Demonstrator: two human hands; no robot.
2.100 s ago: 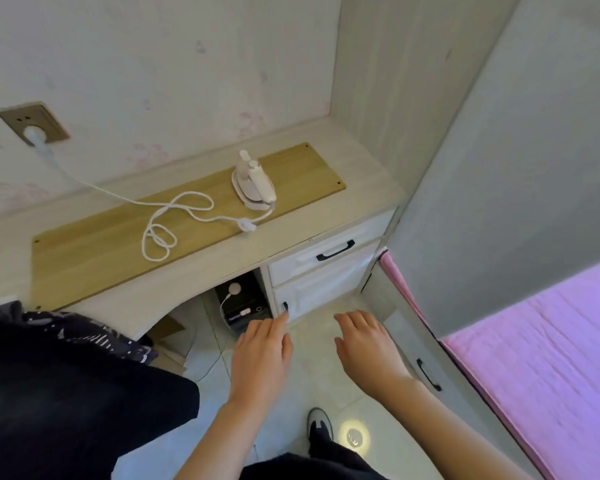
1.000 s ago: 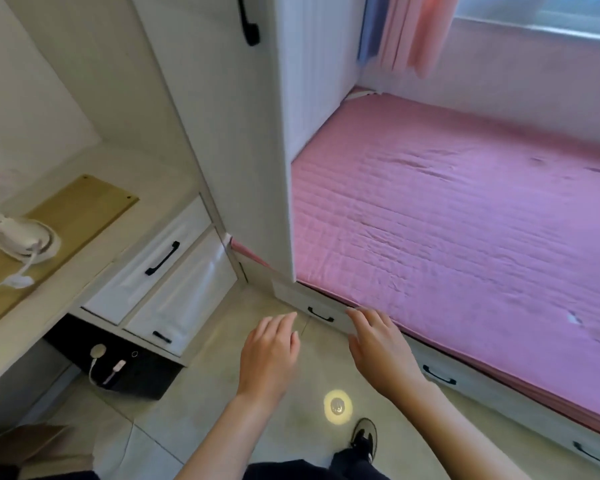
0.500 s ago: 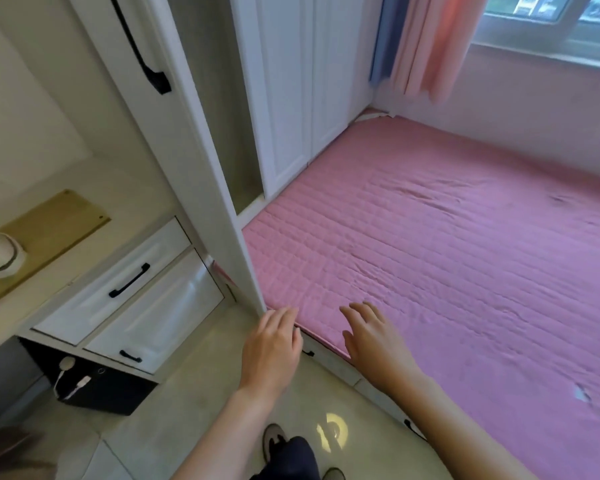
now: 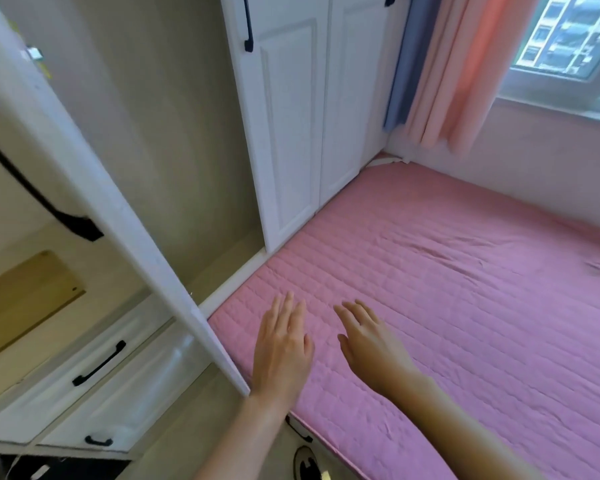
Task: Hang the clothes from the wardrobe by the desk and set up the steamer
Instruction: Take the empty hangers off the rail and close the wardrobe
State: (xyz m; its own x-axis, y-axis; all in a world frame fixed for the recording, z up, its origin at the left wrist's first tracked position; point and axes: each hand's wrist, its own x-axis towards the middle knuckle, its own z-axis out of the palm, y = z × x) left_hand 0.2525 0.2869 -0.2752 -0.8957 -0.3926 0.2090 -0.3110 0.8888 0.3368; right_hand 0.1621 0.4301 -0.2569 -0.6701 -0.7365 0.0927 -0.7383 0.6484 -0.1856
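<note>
The wardrobe stands at the head of a pink bed. Its left door is swung open toward me, showing a bare beige inside in the part I can see. No clothes show there. My left hand and my right hand hover side by side over the near corner of the pink mattress, fingers straight, holding nothing. The desk with its wooden board lies at the left. The steamer is out of view.
White drawers with black handles sit under the desk at lower left. Two shut wardrobe doors stand further right. Blue and peach curtains hang beside a window at top right. A dark box is under the desk.
My view has swung right and up, from the desk and steamer to the open wardrobe and bed. Both hands stayed out in front, empty.
</note>
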